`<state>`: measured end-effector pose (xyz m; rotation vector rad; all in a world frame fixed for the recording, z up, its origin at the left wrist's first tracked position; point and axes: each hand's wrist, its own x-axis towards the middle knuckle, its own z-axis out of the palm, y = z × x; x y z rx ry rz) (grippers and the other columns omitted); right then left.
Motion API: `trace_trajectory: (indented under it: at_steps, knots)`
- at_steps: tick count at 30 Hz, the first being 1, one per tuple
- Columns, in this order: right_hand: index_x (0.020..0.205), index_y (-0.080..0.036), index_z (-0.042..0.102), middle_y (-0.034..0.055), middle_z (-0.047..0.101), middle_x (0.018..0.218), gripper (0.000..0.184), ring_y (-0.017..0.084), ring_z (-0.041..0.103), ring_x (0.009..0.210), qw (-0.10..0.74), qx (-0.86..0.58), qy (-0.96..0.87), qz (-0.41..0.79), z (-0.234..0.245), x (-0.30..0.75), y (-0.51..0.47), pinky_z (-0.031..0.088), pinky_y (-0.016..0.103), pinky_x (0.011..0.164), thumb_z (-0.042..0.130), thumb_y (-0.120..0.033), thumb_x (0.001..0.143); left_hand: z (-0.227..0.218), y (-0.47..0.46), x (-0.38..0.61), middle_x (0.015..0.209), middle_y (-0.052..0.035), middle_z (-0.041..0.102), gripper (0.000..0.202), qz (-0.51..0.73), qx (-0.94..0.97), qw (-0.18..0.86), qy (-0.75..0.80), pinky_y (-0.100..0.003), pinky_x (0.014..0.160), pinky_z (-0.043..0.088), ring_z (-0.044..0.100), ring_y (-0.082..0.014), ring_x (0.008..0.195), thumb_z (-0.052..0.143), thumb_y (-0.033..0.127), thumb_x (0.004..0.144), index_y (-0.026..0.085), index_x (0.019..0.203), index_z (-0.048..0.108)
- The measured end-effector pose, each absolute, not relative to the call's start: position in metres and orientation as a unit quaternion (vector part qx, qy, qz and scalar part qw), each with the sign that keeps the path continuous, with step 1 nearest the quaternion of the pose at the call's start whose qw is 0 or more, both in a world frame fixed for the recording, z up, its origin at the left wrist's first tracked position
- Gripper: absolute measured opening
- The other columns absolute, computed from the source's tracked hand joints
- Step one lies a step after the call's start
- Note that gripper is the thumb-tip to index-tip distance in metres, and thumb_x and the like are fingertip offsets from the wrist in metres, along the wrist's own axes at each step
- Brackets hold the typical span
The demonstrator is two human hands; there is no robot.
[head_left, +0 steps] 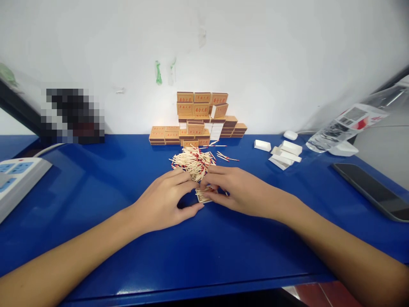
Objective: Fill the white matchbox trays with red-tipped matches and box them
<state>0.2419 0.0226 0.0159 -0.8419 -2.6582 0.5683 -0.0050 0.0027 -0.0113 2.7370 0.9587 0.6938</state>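
A small white matchbox tray (pixel 205 200) filled with matches lies on the blue table between my hands. My left hand (pixel 169 196) curves around the tray's left side, with thumb and forefinger at its edges. My right hand (pixel 234 189) bends over the tray from the right, its fingertips closed on matches in it; the fingers partly hide them. Just beyond my fingers lies a loose pile of red-tipped matches (pixel 193 162). A few stray matches (pixel 226 157) lie to its right.
Stacked matchboxes (pixel 201 109) stand against the wall. Empty white trays (pixel 286 153) lie to the right, near a plastic bottle (pixel 345 121), a white earbud case (pixel 290 135) and a phone (pixel 372 189). A power strip (pixel 24 181) sits at the left, before a pixelated dark object (pixel 75 115).
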Motion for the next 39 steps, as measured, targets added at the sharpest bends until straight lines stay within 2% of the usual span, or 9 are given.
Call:
trace_trajectory:
  at_steps: [5, 9, 12, 18, 23, 29, 33, 35, 39]
  knots:
    - [0.097, -0.017, 0.068, 0.0047, 0.066, 0.098, 0.010, 0.014, 0.060, 0.076, 0.137, -0.297, -0.931, 0.160, 0.012, 0.239, 0.022, 0.043, 0.029, 0.067, 0.060, -0.019, 0.103, -0.011, 0.002, -0.004, 0.092, -0.0057, 0.069, 0.021, 0.233, 0.914, 0.079, 0.322, -0.040, 0.081, 0.055, 0.062, -0.0242, 0.089, 0.072, 0.034, 0.096, 0.017, 0.107, 0.073]
    - [0.103, -0.017, 0.067, 0.0069, 0.068, 0.104, 0.010, 0.016, 0.063, 0.082, 0.147, -0.299, -0.929, 0.163, 0.011, 0.237, 0.020, 0.045, 0.030, 0.071, 0.059, -0.022, 0.104, -0.011, 0.002, -0.004, 0.100, -0.0065, 0.071, 0.020, 0.235, 0.916, 0.078, 0.315, -0.040, 0.085, 0.055, 0.064, -0.0245, 0.095, 0.072, 0.032, 0.096, 0.017, 0.109, 0.072]
    - [0.101, -0.016, 0.066, 0.0075, 0.068, 0.104, 0.010, 0.017, 0.063, 0.084, 0.136, -0.303, -0.929, 0.162, 0.011, 0.235, 0.019, 0.047, 0.031, 0.074, 0.058, -0.022, 0.105, -0.011, 0.002, -0.004, 0.096, -0.0063, 0.070, 0.019, 0.229, 0.916, 0.082, 0.319, -0.041, 0.084, 0.055, 0.063, -0.0251, 0.094, 0.071, 0.033, 0.096, 0.017, 0.106, 0.072]
    - [0.096, -0.017, 0.064, 0.0065, 0.068, 0.103, 0.007, 0.015, 0.061, 0.078, 0.128, -0.317, -0.927, 0.155, 0.014, 0.236, 0.018, 0.044, 0.029, 0.068, 0.060, -0.020, 0.102, -0.011, 0.002, -0.005, 0.094, -0.0059, 0.070, 0.018, 0.231, 0.915, 0.082, 0.320, -0.040, 0.082, 0.054, 0.063, -0.0248, 0.091, 0.071, 0.033, 0.096, 0.018, 0.107, 0.071]
    - [0.102, -0.016, 0.067, 0.0079, 0.068, 0.105, 0.012, 0.016, 0.061, 0.079, 0.121, -0.310, -0.933, 0.136, 0.014, 0.238, 0.019, 0.043, 0.031, 0.069, 0.056, -0.022, 0.104, -0.010, 0.002, -0.004, 0.097, -0.0060, 0.071, 0.019, 0.232, 0.916, 0.074, 0.318, -0.040, 0.084, 0.054, 0.064, -0.0252, 0.094, 0.073, 0.032, 0.095, 0.017, 0.106, 0.069]
    - [0.098, -0.016, 0.069, 0.0068, 0.067, 0.100, 0.014, 0.017, 0.062, 0.082, 0.099, -0.312, -0.937, 0.119, 0.017, 0.240, 0.020, 0.042, 0.032, 0.071, 0.056, -0.020, 0.103, -0.005, 0.000, -0.003, 0.097, -0.0069, 0.069, 0.031, 0.238, 0.905, 0.063, 0.348, -0.042, 0.083, 0.052, 0.062, -0.0255, 0.092, 0.073, 0.046, 0.094, 0.017, 0.099, 0.063]
    - [0.098, -0.017, 0.067, 0.0077, 0.068, 0.104, 0.011, 0.018, 0.062, 0.085, 0.109, -0.318, -0.934, 0.119, 0.022, 0.242, 0.021, 0.043, 0.032, 0.075, 0.057, -0.019, 0.102, -0.004, 0.000, -0.004, 0.094, -0.0057, 0.067, 0.014, 0.239, 0.903, 0.058, 0.354, -0.039, 0.083, 0.050, 0.060, -0.0238, 0.092, 0.059, 0.030, 0.102, 0.019, 0.096, 0.065]
    - [0.102, -0.018, 0.067, 0.0083, 0.069, 0.107, 0.009, 0.019, 0.062, 0.085, 0.107, -0.334, -0.930, 0.112, 0.025, 0.246, 0.022, 0.043, 0.033, 0.076, 0.059, -0.022, 0.102, -0.005, 0.001, -0.005, 0.092, -0.0052, 0.066, 0.012, 0.234, 0.903, 0.057, 0.356, -0.039, 0.082, 0.049, 0.059, -0.0232, 0.090, 0.057, 0.025, 0.102, 0.019, 0.096, 0.066]
    - [0.105, -0.019, 0.066, 0.0056, 0.069, 0.097, 0.021, 0.019, 0.060, 0.080, 0.085, -0.363, -0.915, 0.156, 0.033, 0.256, 0.024, 0.042, 0.034, 0.073, 0.066, -0.039, 0.100, -0.007, 0.003, -0.006, 0.090, -0.0047, 0.065, 0.011, 0.239, 0.902, 0.062, 0.354, -0.037, 0.080, 0.048, 0.057, -0.0219, 0.088, 0.057, 0.021, 0.101, 0.019, 0.096, 0.067]
